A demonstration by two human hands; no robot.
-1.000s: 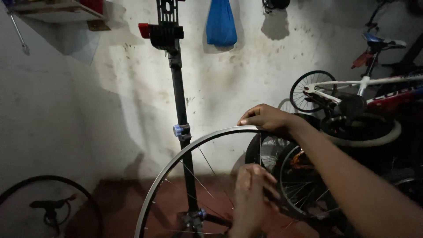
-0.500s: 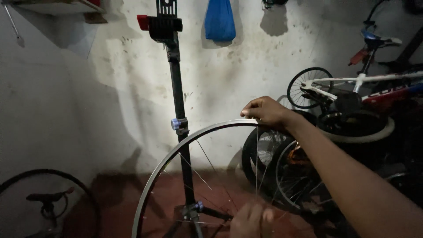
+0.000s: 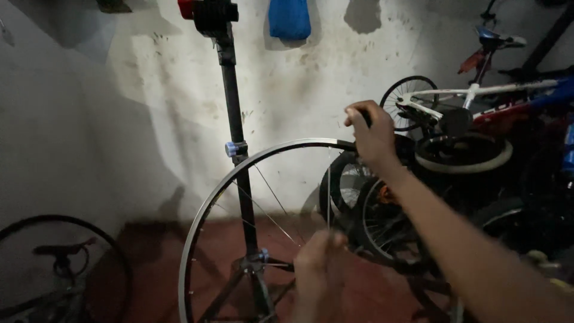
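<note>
A silver bicycle wheel rim point(image 3: 202, 218) with thin spokes and no tyre stands upright in front of me. My right hand point(image 3: 372, 134) grips the top of the rim, with the arm reaching in from the lower right. My left hand point(image 3: 320, 269) is low in the middle of the wheel and blurred. Its fingers are pinched around the lower end of a vertical spoke point(image 3: 328, 191). The wheel's bottom is cut off by the frame edge.
A black repair stand pole point(image 3: 234, 113) with tripod legs rises behind the wheel. A blue bag point(image 3: 289, 18) hangs on the white wall. Parked bicycles point(image 3: 478, 98), a loose tyre point(image 3: 463, 157) and wheels crowd the right. Another wheel with a saddle point(image 3: 63, 251) lies lower left.
My right hand has stayed on the rim's top. My left hand dropped towards the bottom edge, then came back up to the spokes. The view has shifted slightly.
</note>
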